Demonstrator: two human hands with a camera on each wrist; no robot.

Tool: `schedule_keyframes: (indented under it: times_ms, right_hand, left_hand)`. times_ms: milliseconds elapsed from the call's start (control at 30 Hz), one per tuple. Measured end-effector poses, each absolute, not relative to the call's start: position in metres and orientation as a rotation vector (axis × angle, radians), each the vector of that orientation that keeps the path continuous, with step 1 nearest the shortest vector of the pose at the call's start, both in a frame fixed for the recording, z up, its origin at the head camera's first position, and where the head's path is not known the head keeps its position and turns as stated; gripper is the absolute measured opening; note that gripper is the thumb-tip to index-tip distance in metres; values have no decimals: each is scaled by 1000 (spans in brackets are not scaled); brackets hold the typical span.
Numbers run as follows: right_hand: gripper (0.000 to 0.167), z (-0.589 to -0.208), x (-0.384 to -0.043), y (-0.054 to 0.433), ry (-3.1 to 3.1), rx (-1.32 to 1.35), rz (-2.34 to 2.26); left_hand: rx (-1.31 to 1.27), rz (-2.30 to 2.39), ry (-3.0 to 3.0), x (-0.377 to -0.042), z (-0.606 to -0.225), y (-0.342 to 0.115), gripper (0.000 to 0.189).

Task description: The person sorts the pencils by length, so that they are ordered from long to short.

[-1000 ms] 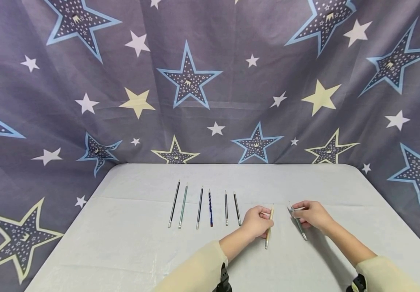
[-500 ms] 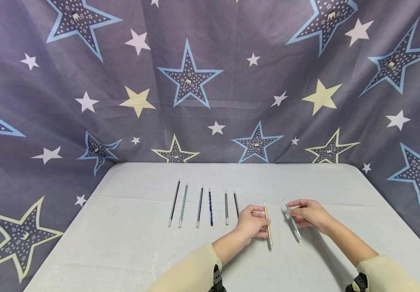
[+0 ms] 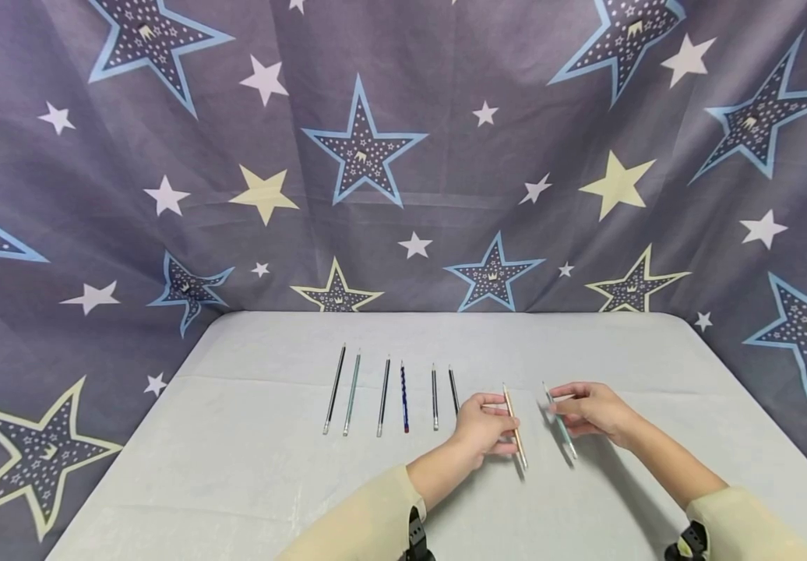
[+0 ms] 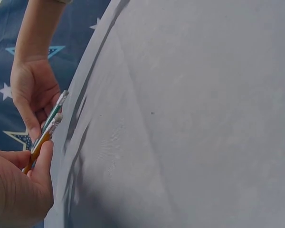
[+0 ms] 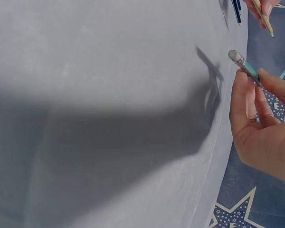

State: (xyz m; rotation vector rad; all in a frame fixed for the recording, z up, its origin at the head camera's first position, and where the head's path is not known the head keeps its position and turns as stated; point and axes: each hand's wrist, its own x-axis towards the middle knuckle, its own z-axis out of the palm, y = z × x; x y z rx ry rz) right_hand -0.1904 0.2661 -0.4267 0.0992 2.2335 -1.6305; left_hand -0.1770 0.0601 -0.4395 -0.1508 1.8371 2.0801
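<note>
Near the front right of the table, my left hand (image 3: 477, 430) pinches a yellow pencil (image 3: 520, 446) between thumb and fingers. To its right, my right hand (image 3: 601, 411) pinches a green pencil (image 3: 562, 430). A gap separates the two pencils, and both lean with their points away and to the left. Shadows beneath suggest they are held just above the cloth. In the left wrist view the yellow pencil's eraser end (image 4: 57, 118) points up past the left thumb. The right wrist view shows the green pencil's eraser (image 5: 233, 55) sticking out of the right fingers.
Left of my hands, several pencils lie in a spaced row: a black pencil (image 3: 334, 389), a green pencil (image 3: 351, 393), a blue pencil (image 3: 404, 397) and other dark ones. They rest on a white-covered table (image 3: 235, 467). A star-patterned curtain (image 3: 403, 226) hangs behind it.
My left hand has shifted a little left, and the yellow pencil's point has swung leftward. My right hand has also moved slightly left with the green pencil. The row of pencils is unchanged.
</note>
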Motion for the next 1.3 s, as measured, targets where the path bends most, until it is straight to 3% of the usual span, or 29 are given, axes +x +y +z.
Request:
schedule_keyframes:
  times_ms: [433, 1300]
  right_hand:
    - [54, -423, -189, 266, 2224, 87, -1648]
    - [53, -422, -191, 260, 2204, 94, -1658]
  left_hand:
    - [-172, 2106, 1842, -181, -439, 60, 38]
    - [-147, 2058, 2045, -225, -445, 53, 34]
